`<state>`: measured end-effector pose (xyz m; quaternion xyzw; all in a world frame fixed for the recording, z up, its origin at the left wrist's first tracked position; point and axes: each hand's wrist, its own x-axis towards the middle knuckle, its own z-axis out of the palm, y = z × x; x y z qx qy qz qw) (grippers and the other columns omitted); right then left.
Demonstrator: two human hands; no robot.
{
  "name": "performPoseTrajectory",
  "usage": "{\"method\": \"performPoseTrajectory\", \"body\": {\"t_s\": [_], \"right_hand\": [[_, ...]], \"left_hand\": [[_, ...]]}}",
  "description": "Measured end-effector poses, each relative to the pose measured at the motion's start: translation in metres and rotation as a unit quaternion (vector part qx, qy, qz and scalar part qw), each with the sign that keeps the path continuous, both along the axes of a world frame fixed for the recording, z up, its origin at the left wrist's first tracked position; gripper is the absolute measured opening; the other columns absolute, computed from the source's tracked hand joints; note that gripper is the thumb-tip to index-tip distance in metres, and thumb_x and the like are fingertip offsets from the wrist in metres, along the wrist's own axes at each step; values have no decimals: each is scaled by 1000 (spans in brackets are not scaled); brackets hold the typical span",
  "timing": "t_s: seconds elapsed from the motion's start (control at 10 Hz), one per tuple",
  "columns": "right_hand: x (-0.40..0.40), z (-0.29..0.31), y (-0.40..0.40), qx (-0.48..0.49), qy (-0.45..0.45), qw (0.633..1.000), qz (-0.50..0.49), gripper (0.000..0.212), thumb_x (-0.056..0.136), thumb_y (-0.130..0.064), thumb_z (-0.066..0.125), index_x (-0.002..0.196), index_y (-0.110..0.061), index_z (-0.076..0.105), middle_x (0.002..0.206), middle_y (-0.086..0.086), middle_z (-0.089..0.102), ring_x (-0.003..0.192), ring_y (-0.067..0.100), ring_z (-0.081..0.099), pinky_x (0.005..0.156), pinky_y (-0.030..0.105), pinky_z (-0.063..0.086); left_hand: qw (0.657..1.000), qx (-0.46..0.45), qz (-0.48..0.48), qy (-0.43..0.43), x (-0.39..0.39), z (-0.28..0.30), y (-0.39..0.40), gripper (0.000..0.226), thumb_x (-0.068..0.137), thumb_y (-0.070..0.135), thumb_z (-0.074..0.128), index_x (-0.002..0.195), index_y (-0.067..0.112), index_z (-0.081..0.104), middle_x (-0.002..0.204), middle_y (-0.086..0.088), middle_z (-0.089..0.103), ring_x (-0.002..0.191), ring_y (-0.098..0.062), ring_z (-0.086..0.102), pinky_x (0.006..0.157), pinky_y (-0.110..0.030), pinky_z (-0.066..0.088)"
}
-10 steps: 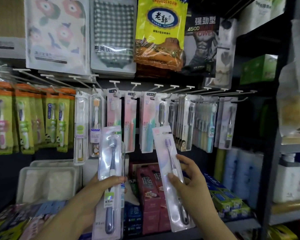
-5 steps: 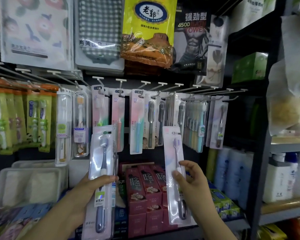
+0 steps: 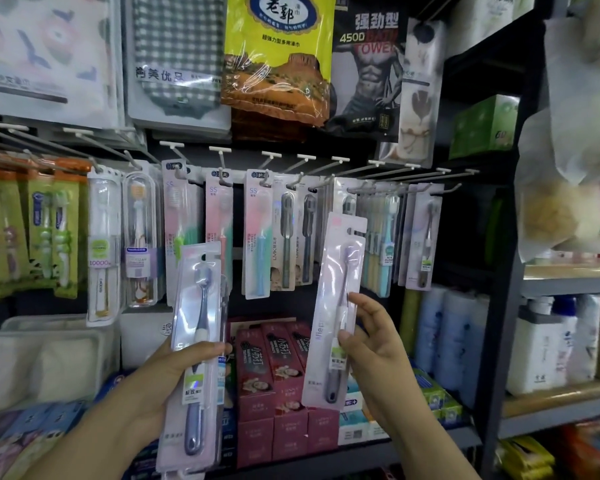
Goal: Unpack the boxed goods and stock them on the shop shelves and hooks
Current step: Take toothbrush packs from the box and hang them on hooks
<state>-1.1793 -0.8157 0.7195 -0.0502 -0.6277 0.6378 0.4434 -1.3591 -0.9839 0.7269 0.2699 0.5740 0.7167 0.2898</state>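
Each hand (image 3: 174, 372) (image 3: 378, 344) grips a blister pack (image 3: 196, 341) (image 3: 336, 306) holding one toothbrush.

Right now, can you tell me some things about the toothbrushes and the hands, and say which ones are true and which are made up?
1. Each hand holds a toothbrush pack. True: the left hand grips the left toothbrush pack, the right hand pinches the right toothbrush pack.
2. The right toothbrush pack already hangs on a hook. False: it is held below the hooks.
3. Pink toothpaste boxes stand on the shelf behind the hands. True.
4. The hooks are all bare. False: many toothbrush packs hang there.
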Motion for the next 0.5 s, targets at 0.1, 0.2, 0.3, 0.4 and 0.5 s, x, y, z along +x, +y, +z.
{"method": "performPoseTrajectory", "body": {"t_s": [0.1, 0.2, 0.3, 0.4, 0.5], "right_hand": [[2, 1, 1, -11, 12, 1000, 16, 39, 94, 5, 48, 122, -21, 52, 116, -10, 66, 93, 12, 67, 75, 23, 55], [1, -1, 3, 2, 9, 1000, 14, 39, 94, 2, 50, 122, -24, 54, 126, -8, 62, 104, 15, 65, 85, 30, 54], [2, -2, 4, 1, 3, 1000, 2, 39, 94, 3, 50, 121, -25, 54, 126, -10, 60, 99, 11, 66, 79, 24, 54], [6, -5, 11, 20, -20, 999, -44, 39, 94, -4, 54, 119, -35, 55, 129, -20, 52, 112, 10, 60, 82, 25, 53], [13, -10, 26, 23, -39, 995, -94, 40, 95, -10, 55, 118, -42, 55, 134, -15, 50, 100, 10, 58, 76, 25, 52]], "left_hand": [[1000, 11, -19, 8, 2, 0, -1, 50, 58, 31, 88, 99, 15, 64, 60, 5, 71, 76, -16, 62, 60, -26, 43], [1000, -11, -4, 9, 3, -2, -2, 109, -7, 48, 88, 96, 20, 66, 77, -2, 75, 90, -24, 65, 74, -32, 49], [1000, -15, -6, 23, 3, -3, 0, 104, -3, 46, 90, 95, 20, 66, 77, -2, 75, 92, -26, 64, 82, -36, 49], [1000, -1, -1, 9, 3, -2, 3, 56, 56, 29, 88, 105, 19, 61, 72, 7, 72, 82, -15, 56, 75, -32, 44], [999, -19, 26, 15, -18, -19, 13, 50, 73, 25, 77, 118, 25, 56, 107, 2, 63, 93, -16, 56, 89, -38, 44]]}}
